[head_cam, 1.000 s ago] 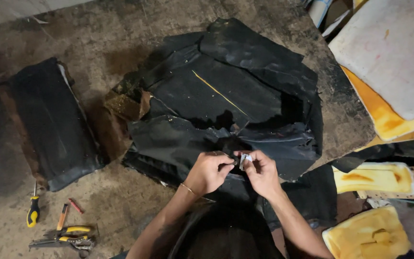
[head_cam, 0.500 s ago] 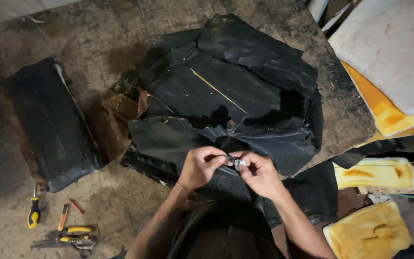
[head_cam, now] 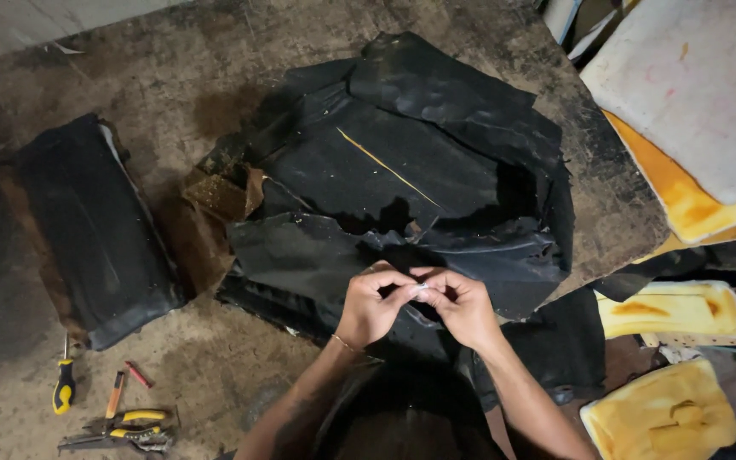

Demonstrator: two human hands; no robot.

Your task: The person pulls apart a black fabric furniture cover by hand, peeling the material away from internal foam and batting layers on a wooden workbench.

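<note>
Fingertips of both hands meet over the near edge of the black cover [head_cam: 402, 183], the torn sheet heaped on the floor [head_cam: 172, 77]. The left hand [head_cam: 370, 305] and right hand [head_cam: 462, 305] pinch one small pale bit [head_cam: 420, 290] between thumb and forefinger, the other fingers curled in; what the bit is (a clip, a staple?) is too small to tell. It sits just above the cover's near flap, between the two hands.

To work such a bit well, I judge the grip should stay right at the tips, one hand holding steady while the other pulls or twists in line with it, and close to the cover so the worn sheet does not tear further.

Left of the heap lies a black pad [head_cam: 95, 230]. Near left are a screwdriver [head_cam: 63, 385], a red-tipped tool [head_cam: 114, 393] and pliers [head_cam: 125, 428]. Yellow foam [head_cam: 666, 413] lies near right, a white board [head_cam: 700, 85] far right.

Against the frame half a second ago, the hands are in nearly the same spot but drawn closer together, fingertips now touching, and the pale bit shows less. The cover, pad and tools have not shifted.
</note>
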